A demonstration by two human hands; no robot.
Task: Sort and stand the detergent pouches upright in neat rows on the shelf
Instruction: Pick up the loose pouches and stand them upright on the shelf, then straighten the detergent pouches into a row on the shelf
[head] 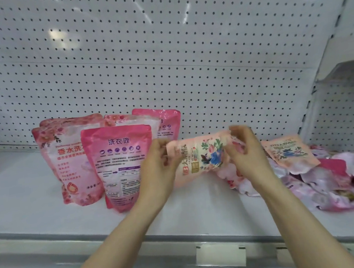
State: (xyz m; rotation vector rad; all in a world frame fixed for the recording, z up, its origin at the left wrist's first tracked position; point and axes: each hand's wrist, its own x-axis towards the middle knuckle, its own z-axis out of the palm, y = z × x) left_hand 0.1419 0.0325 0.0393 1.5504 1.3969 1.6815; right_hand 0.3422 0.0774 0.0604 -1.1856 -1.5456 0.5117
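The left hand [157, 169] and right hand [248, 154] hold a floral pouch [198, 155] sideways above the shelf [19, 197], fingers [237, 132] curled round its two ends. Pink pouches [119, 163] stand upright at left. A blurred pile [333, 177], seemingly more pouches, lies at right.

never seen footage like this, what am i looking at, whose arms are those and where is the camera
There is no machine here: this is one picture from a camera worn on a person's head, looking forward and down, so the two bare arms are that person's own. The left hand and right hand hold a floral pouch sideways between them, over a white shelf. At the left, pink pouches stand upright; at the right, a loose pile of pouches lies jumbled.
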